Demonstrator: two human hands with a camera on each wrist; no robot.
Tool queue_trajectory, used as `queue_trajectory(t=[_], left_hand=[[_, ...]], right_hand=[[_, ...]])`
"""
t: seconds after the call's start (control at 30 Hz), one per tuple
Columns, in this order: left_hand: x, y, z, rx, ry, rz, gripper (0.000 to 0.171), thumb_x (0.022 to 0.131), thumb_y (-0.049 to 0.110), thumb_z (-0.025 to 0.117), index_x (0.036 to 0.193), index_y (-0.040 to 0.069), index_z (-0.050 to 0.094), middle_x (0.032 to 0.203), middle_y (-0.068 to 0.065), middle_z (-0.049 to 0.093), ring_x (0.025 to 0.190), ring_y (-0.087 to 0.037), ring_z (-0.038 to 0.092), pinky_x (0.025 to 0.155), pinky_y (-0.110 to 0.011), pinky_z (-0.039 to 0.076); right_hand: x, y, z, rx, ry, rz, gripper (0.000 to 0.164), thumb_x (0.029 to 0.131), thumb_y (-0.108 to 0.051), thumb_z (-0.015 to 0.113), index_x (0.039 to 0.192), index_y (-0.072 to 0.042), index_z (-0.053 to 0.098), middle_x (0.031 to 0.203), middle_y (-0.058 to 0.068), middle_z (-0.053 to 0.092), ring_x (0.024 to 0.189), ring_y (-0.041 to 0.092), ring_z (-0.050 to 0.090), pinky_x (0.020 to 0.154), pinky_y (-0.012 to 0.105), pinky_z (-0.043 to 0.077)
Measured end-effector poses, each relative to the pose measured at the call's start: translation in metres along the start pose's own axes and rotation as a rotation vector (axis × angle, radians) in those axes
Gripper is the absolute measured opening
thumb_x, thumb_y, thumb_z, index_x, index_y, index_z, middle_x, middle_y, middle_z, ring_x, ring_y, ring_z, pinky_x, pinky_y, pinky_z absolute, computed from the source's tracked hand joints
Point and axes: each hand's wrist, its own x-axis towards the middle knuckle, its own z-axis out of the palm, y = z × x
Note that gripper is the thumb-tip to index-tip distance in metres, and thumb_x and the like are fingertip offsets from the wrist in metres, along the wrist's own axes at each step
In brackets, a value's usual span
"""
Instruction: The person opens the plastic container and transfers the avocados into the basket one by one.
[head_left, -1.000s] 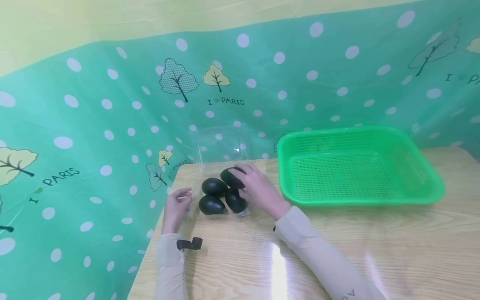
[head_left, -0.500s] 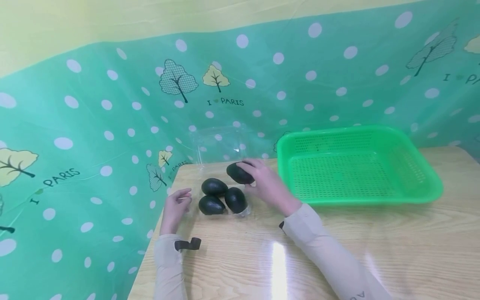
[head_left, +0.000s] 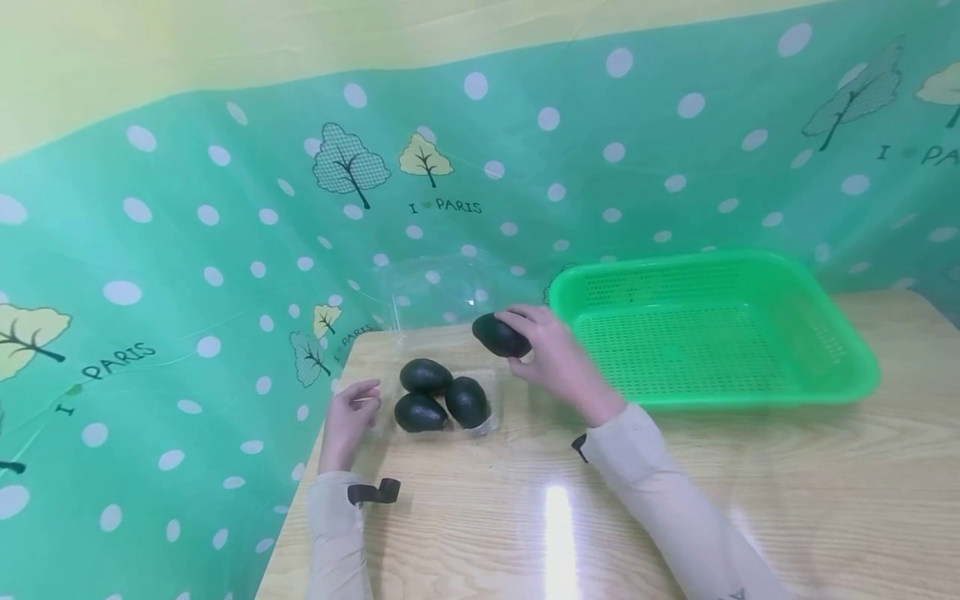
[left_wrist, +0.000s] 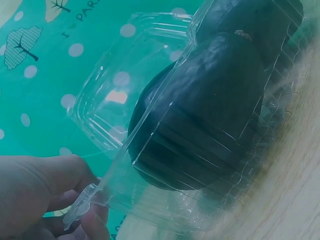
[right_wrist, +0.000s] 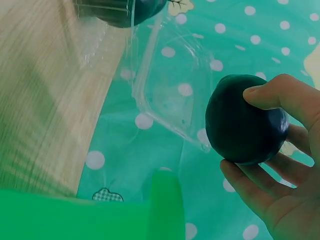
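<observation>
Above the table, my right hand holds a dark avocado, thumb on one side and fingers beneath, as the right wrist view shows. It is between the clear plastic clamshell box and the green basket. Three more avocados lie together in the box: one at the back, one in front and one on the right. The box's clear lid stands raised behind them. At the box's left side, my left hand pinches the plastic tab on its rim.
A green perforated basket stands on the right of the wooden table. Behind and to the left hangs a green dotted cloth printed with trees. A black strap is around the left sleeve.
My right hand has lifted one avocado out of the group in the box and carried it up and to the right. The left hand stays in place at the box.
</observation>
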Motion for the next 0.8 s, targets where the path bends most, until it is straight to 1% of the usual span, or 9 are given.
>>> queue_trajectory(t=[0.07,0.27,0.4,0.5,0.63,0.8], left_hand=[[0.0,0.0,0.001,0.003,0.002,0.001,0.041,0.094,0.005,0.055,0.135,0.003,0.058,0.127,-0.019,0.06,0.098,-0.019,0.062,0.068,-0.019,0.053],[0.0,0.0,-0.002,0.023,-0.024,0.013,0.041,0.096,0.007,0.055,0.137,0.003,0.056,0.13,-0.021,0.059,0.106,-0.026,0.062,0.07,-0.02,0.053],[0.0,0.0,-0.003,0.033,-0.018,0.016,0.041,0.096,0.007,0.055,0.137,0.003,0.056,0.129,-0.02,0.059,0.101,-0.024,0.062,0.069,-0.02,0.053],[0.0,-0.002,-0.002,0.029,-0.016,0.013,0.041,0.096,0.007,0.055,0.136,0.004,0.057,0.128,-0.019,0.06,0.1,-0.023,0.062,0.069,-0.02,0.053],[0.002,-0.002,-0.001,0.047,-0.02,0.007,0.041,0.097,0.01,0.055,0.138,0.005,0.056,0.13,-0.018,0.059,0.106,-0.024,0.061,0.071,-0.021,0.054],[0.002,-0.003,-0.002,0.06,-0.029,0.011,0.041,0.098,0.011,0.055,0.139,0.005,0.055,0.132,-0.02,0.058,0.11,-0.027,0.06,0.074,-0.023,0.055]], right_hand=[[-0.001,0.002,-0.003,0.006,-0.001,0.01,0.064,0.075,-0.005,0.081,0.134,-0.006,0.06,0.137,0.016,0.057,0.128,0.034,0.052,0.108,0.048,0.045],[-0.005,0.008,-0.01,0.004,0.011,0.03,0.061,0.076,-0.006,0.081,0.133,-0.005,0.06,0.136,0.016,0.058,0.127,0.034,0.052,0.107,0.048,0.046],[-0.01,0.011,-0.015,0.001,0.015,0.037,0.062,0.076,-0.007,0.082,0.134,-0.005,0.06,0.137,0.016,0.057,0.128,0.034,0.052,0.107,0.049,0.046],[-0.015,0.014,-0.019,0.011,0.018,0.065,0.064,0.075,-0.007,0.083,0.135,-0.006,0.059,0.139,0.016,0.057,0.128,0.034,0.051,0.107,0.051,0.045],[-0.02,0.018,-0.026,0.004,0.021,0.094,0.067,0.075,-0.007,0.084,0.136,-0.007,0.058,0.14,0.016,0.056,0.129,0.035,0.051,0.108,0.052,0.044],[-0.026,0.022,-0.032,-0.006,0.031,0.096,0.068,0.075,-0.008,0.084,0.137,-0.006,0.057,0.14,0.018,0.056,0.128,0.036,0.051,0.107,0.055,0.044]])
